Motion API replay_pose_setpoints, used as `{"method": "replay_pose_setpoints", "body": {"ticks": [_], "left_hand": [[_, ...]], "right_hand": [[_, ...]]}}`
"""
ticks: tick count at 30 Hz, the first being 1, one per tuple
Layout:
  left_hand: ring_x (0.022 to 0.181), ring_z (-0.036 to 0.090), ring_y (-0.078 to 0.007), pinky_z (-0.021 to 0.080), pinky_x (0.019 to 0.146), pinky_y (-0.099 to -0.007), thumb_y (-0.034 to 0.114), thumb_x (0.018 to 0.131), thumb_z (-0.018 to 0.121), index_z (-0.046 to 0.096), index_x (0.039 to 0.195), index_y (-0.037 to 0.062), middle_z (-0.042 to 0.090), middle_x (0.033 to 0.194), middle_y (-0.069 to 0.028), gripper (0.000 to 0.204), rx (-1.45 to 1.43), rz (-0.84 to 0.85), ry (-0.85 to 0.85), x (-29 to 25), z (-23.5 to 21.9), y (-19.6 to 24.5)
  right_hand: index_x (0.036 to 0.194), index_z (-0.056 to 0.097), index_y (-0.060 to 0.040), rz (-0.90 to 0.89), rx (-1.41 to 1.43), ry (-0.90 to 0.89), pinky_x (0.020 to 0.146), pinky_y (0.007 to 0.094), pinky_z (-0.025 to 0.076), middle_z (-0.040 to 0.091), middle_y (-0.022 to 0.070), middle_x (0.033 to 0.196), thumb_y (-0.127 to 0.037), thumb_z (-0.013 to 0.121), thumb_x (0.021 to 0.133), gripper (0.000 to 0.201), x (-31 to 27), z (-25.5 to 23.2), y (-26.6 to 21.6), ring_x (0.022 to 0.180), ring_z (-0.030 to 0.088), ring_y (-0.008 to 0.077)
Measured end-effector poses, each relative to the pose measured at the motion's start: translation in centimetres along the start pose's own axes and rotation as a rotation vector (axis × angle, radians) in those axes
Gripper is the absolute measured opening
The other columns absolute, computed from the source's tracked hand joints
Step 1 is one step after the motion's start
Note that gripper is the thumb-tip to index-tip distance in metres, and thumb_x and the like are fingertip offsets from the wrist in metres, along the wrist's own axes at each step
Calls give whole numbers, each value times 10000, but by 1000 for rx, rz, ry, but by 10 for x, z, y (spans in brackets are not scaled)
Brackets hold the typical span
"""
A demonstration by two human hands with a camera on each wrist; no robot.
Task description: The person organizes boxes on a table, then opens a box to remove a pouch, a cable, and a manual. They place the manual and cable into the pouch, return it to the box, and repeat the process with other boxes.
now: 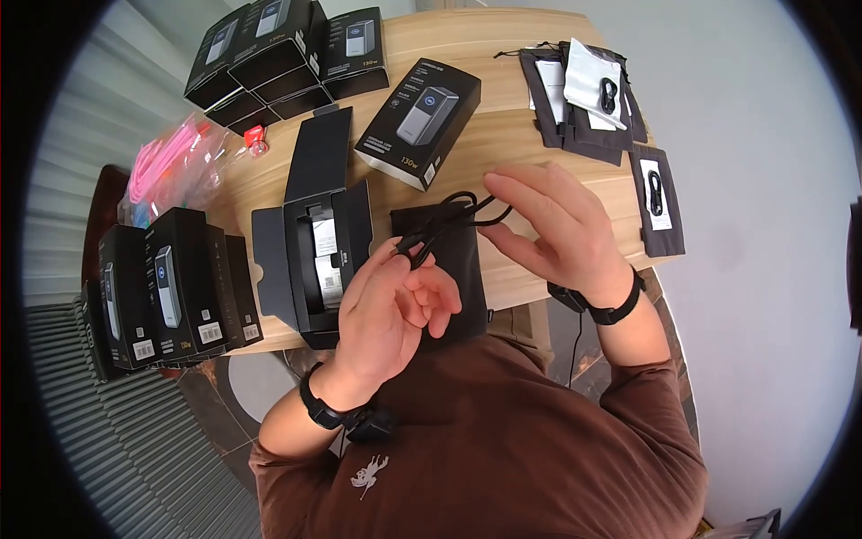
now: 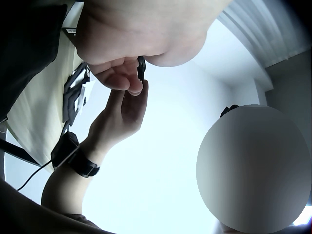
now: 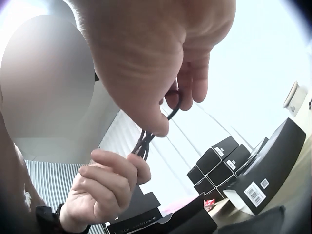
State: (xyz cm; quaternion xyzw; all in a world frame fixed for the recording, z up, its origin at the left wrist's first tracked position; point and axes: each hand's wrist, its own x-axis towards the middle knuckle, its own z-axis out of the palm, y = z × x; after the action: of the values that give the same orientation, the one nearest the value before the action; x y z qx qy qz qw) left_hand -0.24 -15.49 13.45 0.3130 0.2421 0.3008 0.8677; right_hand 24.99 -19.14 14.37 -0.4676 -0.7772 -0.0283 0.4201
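Note:
A coiled black cable (image 1: 440, 225) is pinched between the thumb and index finger of my left hand (image 1: 382, 305), whose other fingers curl loosely. My right hand (image 1: 561, 225) is at the cable's far loop, thumb and index finger spread apart with the loop reaching between them. From the right wrist view, the black cable (image 3: 142, 146) runs from the left fingertips up to the right thumb. Under the hands lies a dark fabric pouch (image 1: 462, 278). Left of it stands an opened black box (image 1: 292, 269) with white printed papers (image 1: 325, 260) inside.
A closed black box (image 1: 422, 121) marked 130W lies ahead. More black boxes (image 1: 269, 54) are stacked at the far left, others (image 1: 171, 287) at the near left beside pink plastic packaging (image 1: 166, 162). Grey pouches (image 1: 584, 135) with papers and cables lie along the right edge.

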Motion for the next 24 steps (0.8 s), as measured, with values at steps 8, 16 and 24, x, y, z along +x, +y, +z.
{"method": "replay_pose_setpoints", "body": {"ticks": [8,16,24], "left_hand": [[846,718,-314,583,786,-402,206,1124,302,507,1273,-14,692,1144,-306,335,-45,59,17,4,6,-2],[919,733,-346,605,830,-438,129,1043,362,505,1306,-29,676,1210,-307,339,-47,64,15,5,7,1],[860,723,-248,578,741,-334,-74,866,623,620,1279,10,714,1133,-173,422,933,468,78,5,18,14]], "right_hand": [[1131,719,40,19,72,104,631,312,564,743,171,1078,73,828,756,391,-10,11,-6,740,705,245],[992,737,-5,47,179,127,600,313,524,740,120,988,86,790,740,273,-12,15,-8,707,669,231],[946,753,-28,140,442,-34,617,312,517,719,96,932,97,771,758,226,-9,-2,-8,746,669,220]]}}
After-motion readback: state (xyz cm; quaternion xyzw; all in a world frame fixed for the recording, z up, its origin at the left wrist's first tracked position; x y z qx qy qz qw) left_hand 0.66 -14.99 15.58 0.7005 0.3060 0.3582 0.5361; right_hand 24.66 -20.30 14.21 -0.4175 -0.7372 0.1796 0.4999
